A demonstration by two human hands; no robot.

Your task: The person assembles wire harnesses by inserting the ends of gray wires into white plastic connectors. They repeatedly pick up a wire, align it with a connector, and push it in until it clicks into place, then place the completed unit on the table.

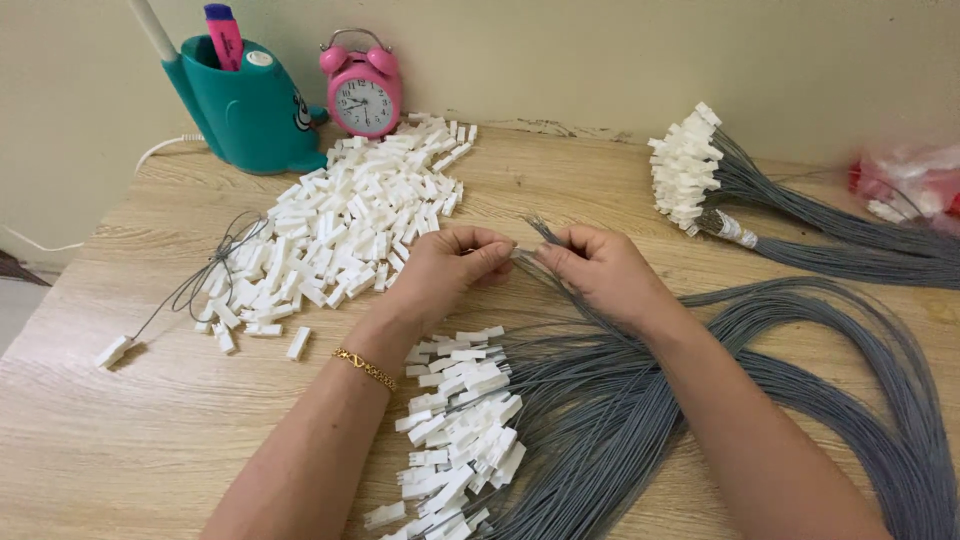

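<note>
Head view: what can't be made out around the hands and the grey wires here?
- What the left hand and right hand pinch between them: the fingers cover it.
- The grey wires: their loop runs off the right and bottom edges.
- The red and clear bag: blurred and cut by the right edge, contents unclear.
- The teal holder: its white stick leaves the top edge.

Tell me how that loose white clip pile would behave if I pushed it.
The clip pile would probably scatter, not slide as one: the pieces lie loose and jumbled. They look small, light plastic, so likely skid easily on the smooth table.
</note>
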